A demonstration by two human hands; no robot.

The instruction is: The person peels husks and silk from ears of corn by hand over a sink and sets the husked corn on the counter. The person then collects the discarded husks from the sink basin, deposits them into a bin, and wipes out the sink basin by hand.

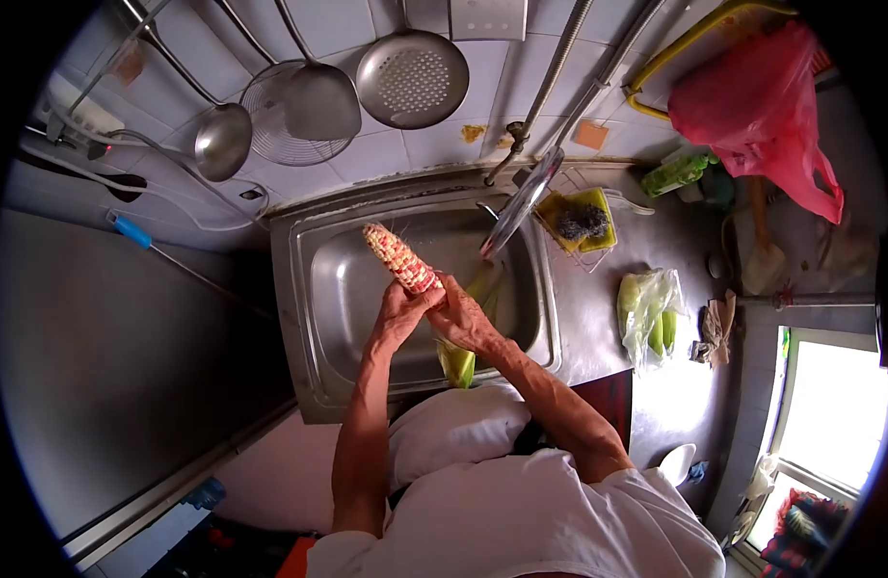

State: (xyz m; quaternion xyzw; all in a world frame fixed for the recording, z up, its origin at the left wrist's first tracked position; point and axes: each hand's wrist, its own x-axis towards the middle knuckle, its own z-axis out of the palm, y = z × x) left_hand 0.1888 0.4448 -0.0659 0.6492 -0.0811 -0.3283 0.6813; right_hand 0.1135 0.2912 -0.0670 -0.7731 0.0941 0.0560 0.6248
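A red-and-yellow ear of corn (402,258) is held over the metal sink (343,275), its tip pointing up and to the left. Around its lower end are the closed fingers of my left hand (401,313). My right hand (460,315) grips the same end from the other side, touching my left hand. Green husk (456,364) lies below my hands at the sink's near edge, and more pale husk shows in the basin behind my right hand. The faucet (523,204) reaches over the sink just beyond the corn.
Right of the sink are a wire rack with a yellow sponge (556,214) and scourer, a plastic bag with green items (653,313), and a green bottle (675,174). A ladle (223,141) and skimmer (413,79) hang behind. A red bag (752,101) hangs upper right.
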